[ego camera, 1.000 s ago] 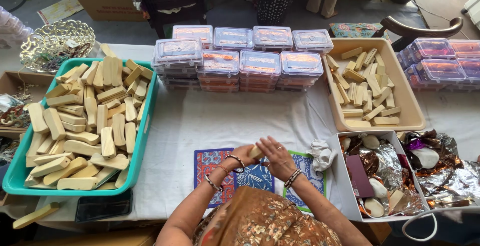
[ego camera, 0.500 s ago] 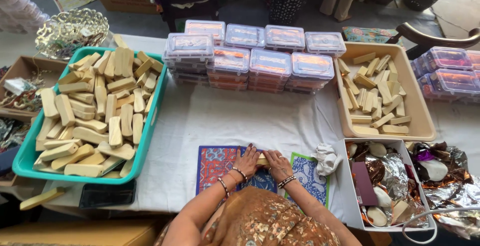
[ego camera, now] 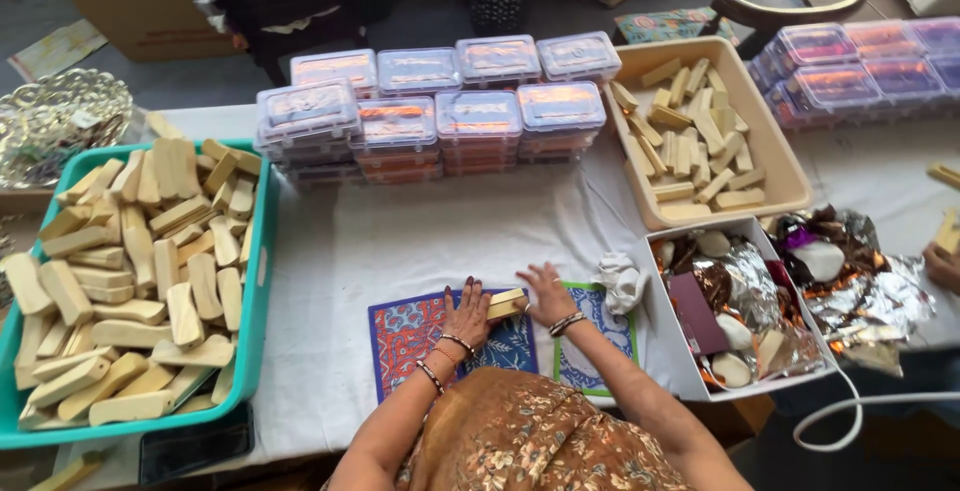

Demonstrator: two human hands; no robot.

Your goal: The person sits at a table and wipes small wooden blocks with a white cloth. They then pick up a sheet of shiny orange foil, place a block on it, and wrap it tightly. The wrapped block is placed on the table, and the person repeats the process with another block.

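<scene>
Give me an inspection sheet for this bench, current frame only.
Surface: white cloth, patterned paper sheets at the near edge.
Job's things: pale wooden block lying on the sheets.
Clutter: green tray and beige tray of wooden pieces, stacked clear boxes, white box of foil wraps, crumpled cloth.
Hands: left hand and right hand flat beside the block.
Cables: white cord lower right.
Surroundings: cardboard box, chair.
</scene>
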